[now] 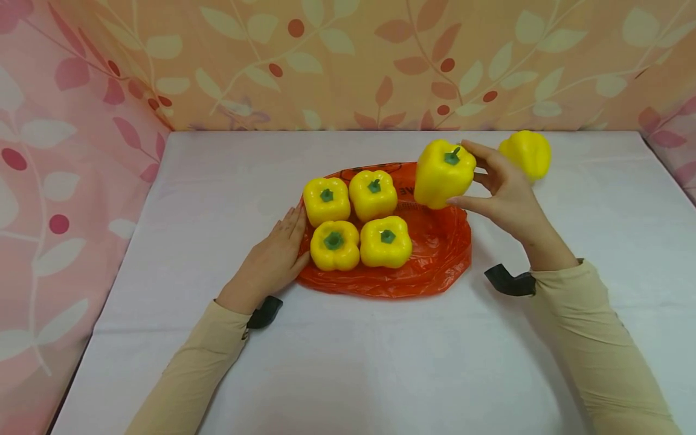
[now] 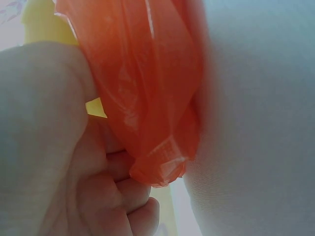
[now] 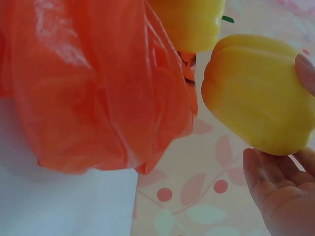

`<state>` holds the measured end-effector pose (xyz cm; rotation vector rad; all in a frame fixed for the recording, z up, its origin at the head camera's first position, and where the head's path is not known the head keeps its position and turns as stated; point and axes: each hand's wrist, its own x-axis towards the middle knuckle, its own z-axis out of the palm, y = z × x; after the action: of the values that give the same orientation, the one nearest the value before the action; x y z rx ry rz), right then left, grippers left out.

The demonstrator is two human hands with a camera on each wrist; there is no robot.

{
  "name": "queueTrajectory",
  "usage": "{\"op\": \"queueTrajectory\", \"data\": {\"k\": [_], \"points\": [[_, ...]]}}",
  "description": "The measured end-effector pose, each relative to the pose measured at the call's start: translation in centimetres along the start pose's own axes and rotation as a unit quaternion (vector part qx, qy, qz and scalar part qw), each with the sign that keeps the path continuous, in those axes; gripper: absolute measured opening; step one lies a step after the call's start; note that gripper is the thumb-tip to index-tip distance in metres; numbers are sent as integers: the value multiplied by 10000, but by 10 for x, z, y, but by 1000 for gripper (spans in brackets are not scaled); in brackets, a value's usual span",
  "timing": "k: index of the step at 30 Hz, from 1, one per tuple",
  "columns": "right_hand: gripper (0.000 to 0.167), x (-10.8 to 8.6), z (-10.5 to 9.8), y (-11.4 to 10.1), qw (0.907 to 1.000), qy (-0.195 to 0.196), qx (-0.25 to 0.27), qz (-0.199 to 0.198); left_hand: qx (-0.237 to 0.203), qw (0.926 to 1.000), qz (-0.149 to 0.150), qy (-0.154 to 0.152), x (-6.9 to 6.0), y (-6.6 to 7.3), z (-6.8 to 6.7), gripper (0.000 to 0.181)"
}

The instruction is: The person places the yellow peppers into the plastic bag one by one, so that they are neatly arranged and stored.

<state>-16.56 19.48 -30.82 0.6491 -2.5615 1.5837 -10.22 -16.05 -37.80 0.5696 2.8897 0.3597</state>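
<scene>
My right hand (image 1: 513, 196) holds a yellow bell pepper (image 1: 441, 175) between thumb and fingers, above the right part of a red plastic bag (image 1: 435, 248). In the right wrist view the held pepper (image 3: 258, 96) is apart from the bag (image 3: 93, 98). Several more yellow bell peppers stand together, stems up, on the bag's left part; one is the front-left pepper (image 1: 342, 257). My left hand (image 1: 274, 260) rests against the bag's left edge with its fingers extended. The left wrist view shows the crumpled bag edge (image 2: 142, 108) beside the palm and fingers.
Another yellow bell pepper (image 1: 527, 156) lies at the back right of the white-covered table (image 1: 337, 356), behind my right hand. Flower-patterned cloth (image 1: 348, 66) rises along the back and left edges. Black wrist mounts (image 1: 511, 281) stick out by the sleeves.
</scene>
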Motion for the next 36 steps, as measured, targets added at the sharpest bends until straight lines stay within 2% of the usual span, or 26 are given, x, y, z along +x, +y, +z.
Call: {"op": "queueTrajectory", "data": {"k": [13,24,36], "points": [[79,2,9,1,9991,-330,-276,44,-35,10000,0,21,0,-1,0,77],[77,5,14,8,9983,-482,-300,161,-34,10000,-3,12,0,0,0,77],[79,11,18,18,9954,-791,-305,451,-47,10000,31,63,0,-1,1,77]]}}
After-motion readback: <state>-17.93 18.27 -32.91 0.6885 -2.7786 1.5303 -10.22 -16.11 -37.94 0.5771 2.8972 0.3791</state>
